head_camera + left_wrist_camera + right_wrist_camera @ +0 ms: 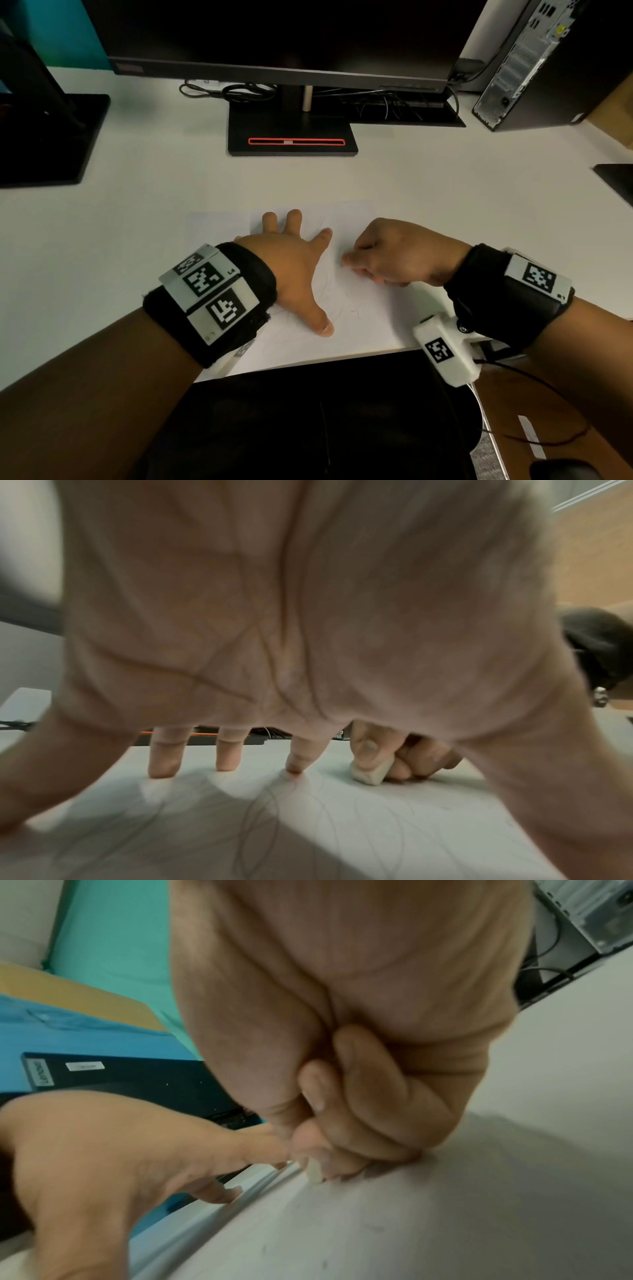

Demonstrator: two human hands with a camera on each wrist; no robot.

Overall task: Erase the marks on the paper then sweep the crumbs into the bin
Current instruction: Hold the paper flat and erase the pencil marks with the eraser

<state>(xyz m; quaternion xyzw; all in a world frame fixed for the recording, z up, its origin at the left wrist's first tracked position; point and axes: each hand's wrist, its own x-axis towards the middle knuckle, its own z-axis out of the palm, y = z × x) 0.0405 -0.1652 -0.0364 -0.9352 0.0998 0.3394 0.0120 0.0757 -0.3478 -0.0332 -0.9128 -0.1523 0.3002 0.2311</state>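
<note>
A white sheet of paper (356, 308) with faint pencil curves lies on the white desk near its front edge. My left hand (294, 267) lies flat on the sheet with fingers spread, pressing it down. My right hand (387, 257) is curled just to its right and pinches a small white eraser (369, 773) between thumb and fingers. The eraser (313, 1173) touches the paper close to my left index finger. Thin pencil lines (274, 818) run across the sheet under my left palm. No bin shows in any view.
A monitor stand base (293, 137) sits behind the paper, with cables (236, 90) behind it. Another dark stand (44, 137) is at the far left and a computer tower (534, 65) at the far right. The desk's front edge (342, 358) runs just below the paper.
</note>
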